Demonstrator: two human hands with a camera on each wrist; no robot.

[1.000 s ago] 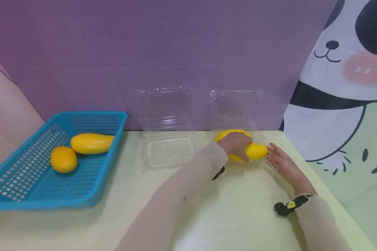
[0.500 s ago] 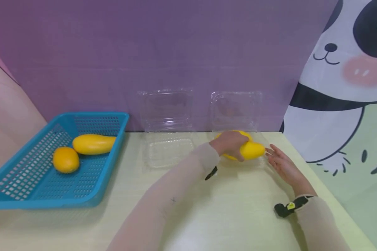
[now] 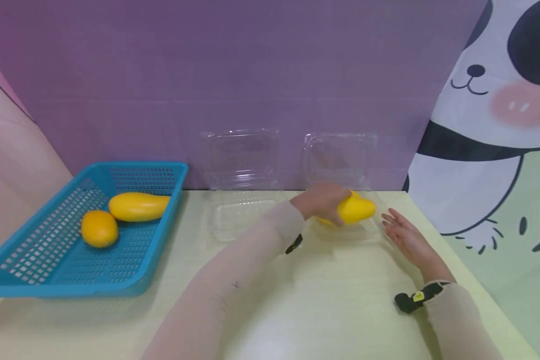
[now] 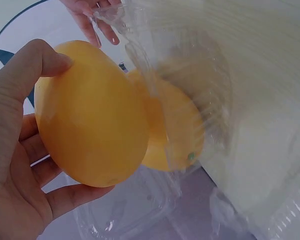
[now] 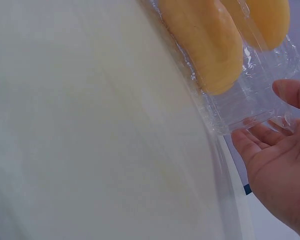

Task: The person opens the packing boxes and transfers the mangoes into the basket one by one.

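Note:
In the left wrist view my left hand (image 3: pixel 320 202) grips a smooth yellow mango (image 4: pixel 90 115), thumb on one side and fingers round the other. Beside it, behind clear plastic, lies a second yellow mango (image 4: pixel 180 130) in the right clamshell box (image 3: pixel 341 159), whose lid stands up against the wall. The held mango is over this box. My right hand (image 3: pixel 407 237) is at the box's right end with fingers loosely spread, and its fingertips are right at the plastic edge (image 5: pixel 245 120) in the right wrist view.
Another clear clamshell box (image 3: pixel 243 217), lid raised, stands left of the first. A blue perforated basket (image 3: pixel 139 280) at the left holds a long yellow fruit (image 3: pixel 138 207) and a rounder orange-yellow one (image 3: pixel 99 228). The purple wall (image 3: pixel 252 60) borders the table's back.
My left hand has shifted left with the mango, so it covers more of the fruit in the head view. The right hand has stayed nearly in place.

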